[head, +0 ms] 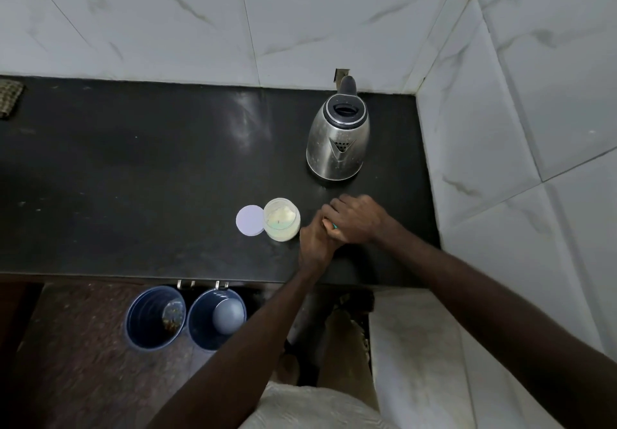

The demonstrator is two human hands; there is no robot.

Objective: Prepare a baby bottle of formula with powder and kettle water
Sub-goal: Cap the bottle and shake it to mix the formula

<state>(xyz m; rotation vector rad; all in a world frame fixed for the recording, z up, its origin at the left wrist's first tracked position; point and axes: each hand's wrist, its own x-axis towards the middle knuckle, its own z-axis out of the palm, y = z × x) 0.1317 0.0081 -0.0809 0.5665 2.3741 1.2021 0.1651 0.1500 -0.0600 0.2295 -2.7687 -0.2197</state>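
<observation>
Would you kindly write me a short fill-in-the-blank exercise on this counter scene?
1. The jar of powder stands with its lid ____.
2. The lid lies flat on the jar's ____ side.
3. The kettle stands on the ____ counter.
4. The left hand and right hand are ____ each other.

Missing words: off; left; black; touching

black counter [133, 168], silver kettle [337, 141], lilac lid [249, 220], blue buckets [155, 316].
</observation>
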